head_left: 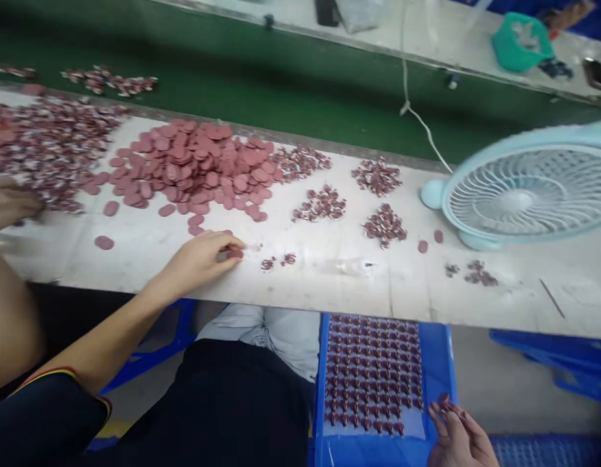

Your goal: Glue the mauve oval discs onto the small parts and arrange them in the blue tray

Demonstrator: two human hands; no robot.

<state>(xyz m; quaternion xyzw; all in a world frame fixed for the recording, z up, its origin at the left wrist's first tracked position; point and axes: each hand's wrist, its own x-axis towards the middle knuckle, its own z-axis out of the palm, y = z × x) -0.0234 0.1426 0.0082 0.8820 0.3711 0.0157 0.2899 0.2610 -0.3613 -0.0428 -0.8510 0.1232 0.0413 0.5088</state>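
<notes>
Pinching a small, dark-red, rounded piece [444, 399] between closed fingers, the right hand [457, 428] is over the right edge of a blue plastic tray [437, 363]. In that tray, close rows of small maroon pieces [373, 370] cover most of a pale sheet; only a patch at its lower right lies bare, so this sheet looks nearly filled.

Farther up, on the long white counter [330, 285], the left hand [198, 261] rests with its fingers closed around a flat, reddish oval disc [236, 254]; whether they grip anything else is hidden. Just beyond those fingertips sit two tiny clusters of maroon bits [276, 261].

Behind, plenty is left loose: a broad heap of dusty-red oval discs [198, 162], four small piles of shiny maroon pieces [320, 204] to its right, and a large spread of mixed maroon and silvery pieces [61, 139] to its left, with another person's hand [11, 204] beside it. A pale-blue plastic fan [517, 198] stands at the right. Past the counter's back edge runs a green strip [305, 97], then a white ledge bearing a turquoise plastic basket [519, 45].
</notes>
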